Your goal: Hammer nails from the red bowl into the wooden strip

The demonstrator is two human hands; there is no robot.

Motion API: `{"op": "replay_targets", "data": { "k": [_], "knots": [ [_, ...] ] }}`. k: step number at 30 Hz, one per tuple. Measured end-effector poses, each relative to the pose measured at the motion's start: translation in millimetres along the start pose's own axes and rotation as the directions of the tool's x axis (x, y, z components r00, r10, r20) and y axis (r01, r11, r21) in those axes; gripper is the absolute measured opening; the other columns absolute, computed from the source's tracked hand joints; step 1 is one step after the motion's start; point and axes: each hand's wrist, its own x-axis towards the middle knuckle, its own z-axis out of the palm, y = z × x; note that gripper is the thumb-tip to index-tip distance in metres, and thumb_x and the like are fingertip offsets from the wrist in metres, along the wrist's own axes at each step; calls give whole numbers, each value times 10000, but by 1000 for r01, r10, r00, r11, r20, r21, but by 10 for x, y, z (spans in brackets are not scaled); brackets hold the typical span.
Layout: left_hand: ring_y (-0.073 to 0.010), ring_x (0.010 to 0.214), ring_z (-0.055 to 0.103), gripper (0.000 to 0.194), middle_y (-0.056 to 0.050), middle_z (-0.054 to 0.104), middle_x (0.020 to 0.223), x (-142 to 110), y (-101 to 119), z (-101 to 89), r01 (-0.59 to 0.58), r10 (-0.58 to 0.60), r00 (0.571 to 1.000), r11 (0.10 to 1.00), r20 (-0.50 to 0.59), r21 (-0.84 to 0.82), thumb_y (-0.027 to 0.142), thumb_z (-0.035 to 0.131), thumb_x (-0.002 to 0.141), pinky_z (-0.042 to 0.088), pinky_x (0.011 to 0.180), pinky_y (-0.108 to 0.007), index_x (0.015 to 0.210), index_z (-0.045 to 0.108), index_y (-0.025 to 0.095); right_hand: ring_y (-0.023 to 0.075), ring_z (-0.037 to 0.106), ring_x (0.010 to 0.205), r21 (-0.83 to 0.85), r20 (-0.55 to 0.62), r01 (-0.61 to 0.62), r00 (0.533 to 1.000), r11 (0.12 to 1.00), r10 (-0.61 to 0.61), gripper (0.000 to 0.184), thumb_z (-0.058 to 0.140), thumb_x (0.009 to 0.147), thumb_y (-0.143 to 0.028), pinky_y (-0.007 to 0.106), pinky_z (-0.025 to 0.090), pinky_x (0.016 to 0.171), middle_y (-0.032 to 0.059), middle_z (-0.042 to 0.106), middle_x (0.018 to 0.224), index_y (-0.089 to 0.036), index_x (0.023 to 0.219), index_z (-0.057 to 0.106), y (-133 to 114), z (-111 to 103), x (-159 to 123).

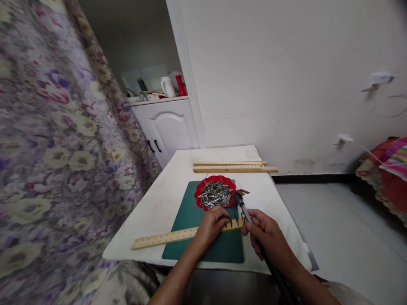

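A pale wooden strip (181, 236) with rows of small holes lies slantwise across a green mat (208, 253). My left hand (212, 224) rests over the strip, its thumb and fingers pinched around what looks like a nail. Just to its right, several dark nails (236, 220) stand up from the wood. My right hand (265, 233) is wrapped round a claw hammer (245, 210), whose head is raised near the strip's right end and whose dark handle runs down toward me. Behind my left hand sits a red scalloped dish (197, 195) heaped with silvery nails (216, 194).
More wooden strips (229, 168) lie at the back of the white-covered table (149, 212), overhanging its right edge. A floral curtain (70, 161) hangs close on the left. Behind stand a white cabinet (173, 127) and a bare wall (270, 84).
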Motion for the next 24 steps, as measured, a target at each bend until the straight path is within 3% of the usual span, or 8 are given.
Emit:
{"op": "replay_targets", "data": {
  "k": [8, 24],
  "knots": [
    [-148, 798, 567, 170, -22, 627, 853, -29, -23, 39, 54, -55, 998, 991, -1, -121, 131, 553, 763, 425, 723, -234, 886, 658, 183, 4, 373, 260, 6, 22, -10, 1000, 1000, 10, 272, 536, 826, -354, 132, 261, 241, -51, 578, 711, -185, 1033, 486, 43, 21, -7],
    [-144, 813, 540, 213, -33, 588, 851, -23, -11, 65, -22, 29, 998, 993, 53, -118, 138, 452, 835, 410, 741, -236, 908, 648, 175, 14, 391, 267, 8, 30, -14, 999, 1000, 14, 272, 537, 826, -354, 139, 290, 242, -48, 582, 726, -189, 1036, 484, 59, 8, 23]
  ]
}}
